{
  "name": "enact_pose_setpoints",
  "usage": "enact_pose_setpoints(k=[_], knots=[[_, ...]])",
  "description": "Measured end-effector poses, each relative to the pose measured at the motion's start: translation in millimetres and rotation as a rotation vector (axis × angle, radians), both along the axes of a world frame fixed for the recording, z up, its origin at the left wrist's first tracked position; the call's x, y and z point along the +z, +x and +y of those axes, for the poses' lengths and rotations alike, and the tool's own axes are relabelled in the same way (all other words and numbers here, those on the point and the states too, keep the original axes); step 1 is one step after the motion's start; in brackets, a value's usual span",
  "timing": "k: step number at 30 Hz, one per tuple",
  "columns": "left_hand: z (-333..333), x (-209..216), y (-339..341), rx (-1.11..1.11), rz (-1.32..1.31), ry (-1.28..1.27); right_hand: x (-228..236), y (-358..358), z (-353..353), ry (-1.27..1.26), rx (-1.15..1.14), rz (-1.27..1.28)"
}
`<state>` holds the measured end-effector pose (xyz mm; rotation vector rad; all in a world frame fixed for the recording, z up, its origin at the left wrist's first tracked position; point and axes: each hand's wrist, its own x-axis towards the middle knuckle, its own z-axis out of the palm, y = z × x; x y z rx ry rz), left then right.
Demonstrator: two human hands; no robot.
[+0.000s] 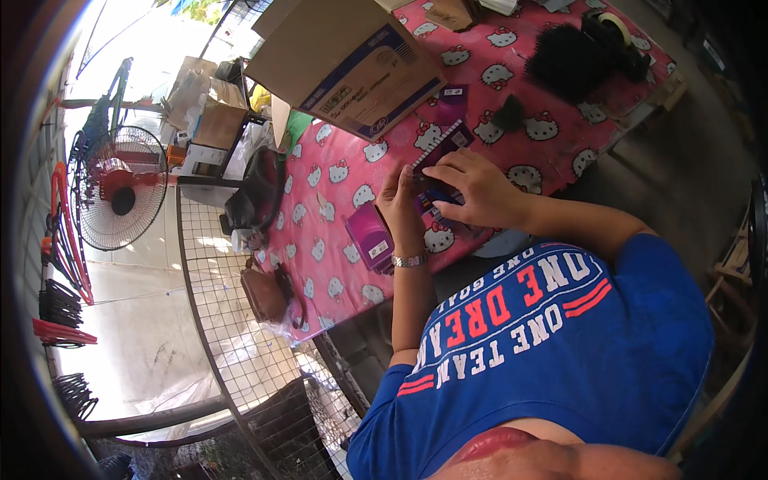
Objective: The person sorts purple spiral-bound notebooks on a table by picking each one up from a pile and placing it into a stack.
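Over the pink table cover, my left hand (398, 202) pinches the near left end of a dark purple carton (450, 142) with a white, toothed-looking edge. My right hand (478, 190) is curled over the carton's right side, its fingers bent against it. Both hands partly cover the carton, so its full shape is hidden. Just left of my left wrist lies a stack of purple packs (370, 237) with small white labels. Beyond the carton, another purple pack (453, 99) rests beside a big cardboard box.
The open cardboard box (376, 84) stands at the far side of the table (320, 264). Black bristly bundles (564, 60) and a tape roll (616, 28) lie far right, near a small dark tuft (508, 114). Bags (260, 188) crowd the left edge; a fan (122, 188) stands farther left.
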<state>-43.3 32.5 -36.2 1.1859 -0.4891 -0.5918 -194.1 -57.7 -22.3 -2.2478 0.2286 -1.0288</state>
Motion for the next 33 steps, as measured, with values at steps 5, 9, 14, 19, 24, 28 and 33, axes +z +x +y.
enact_pose_setpoints(k=[5,9,14,19,24,28,33], knots=[[-2.4,-12.7,-1.5,0.064,-0.195,0.012,8.0,9.2,3.0,-0.082,-0.042,0.056],[-0.2,-19.6,-2.6,0.069,-0.192,0.017,10.1,12.6,3.7,-0.161,-0.051,0.118],[2.5,-19.4,-3.8,0.094,-0.384,0.118,12.9,2.5,0.6,-0.118,-0.079,0.107],[1.6,-24.7,-5.5,0.096,-0.362,0.089,16.2,1.1,0.1,-0.153,-0.063,0.106],[2.9,-28.2,-8.6,0.174,-0.523,0.140,9.8,4.3,-1.0,-0.123,-0.031,0.228],[12.0,-23.0,-2.8,0.390,-1.083,0.191,7.0,2.9,-17.6,0.945,0.448,0.376],[52.1,-3.8,6.9,0.580,-0.666,0.147,-11.0,-20.0,-31.8,0.690,0.324,0.168]])
